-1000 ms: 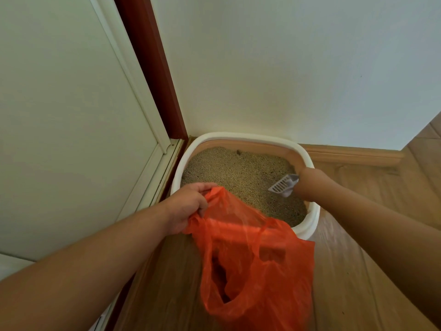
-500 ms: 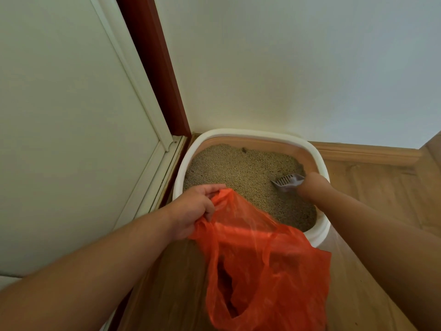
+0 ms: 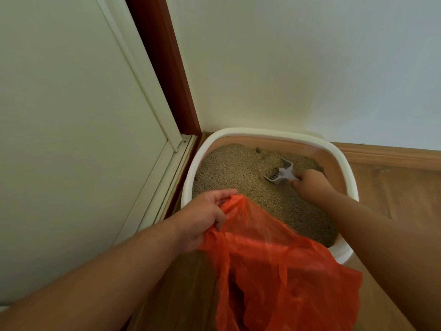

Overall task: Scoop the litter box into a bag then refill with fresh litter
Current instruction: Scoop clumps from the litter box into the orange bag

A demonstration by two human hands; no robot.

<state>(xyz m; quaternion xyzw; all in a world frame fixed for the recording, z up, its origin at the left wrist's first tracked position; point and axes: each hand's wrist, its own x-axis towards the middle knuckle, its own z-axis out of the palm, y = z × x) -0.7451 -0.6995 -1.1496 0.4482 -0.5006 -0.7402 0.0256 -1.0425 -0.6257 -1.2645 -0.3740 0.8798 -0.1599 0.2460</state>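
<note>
Head view: the right hand (image 3: 310, 185) grips a scoop (image 3: 281, 174) set low in the litter (image 3: 238, 173) of the corner litter box (image 3: 350, 182), while the left hand (image 3: 205, 216) pinches the orange bag (image 3: 286, 278) open alongside, apparently ready to catch the waste.

Wooden floor (image 3: 391, 187), white-rimmed litter box (image 3: 343, 161) directly on it (tucked into the wall corner).

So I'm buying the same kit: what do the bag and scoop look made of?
The bag looks like thin orange plastic film: translucent, crinkled, limp. The scoop looks like rigid pale grey moulded plastic, with slots in its blade.
</note>
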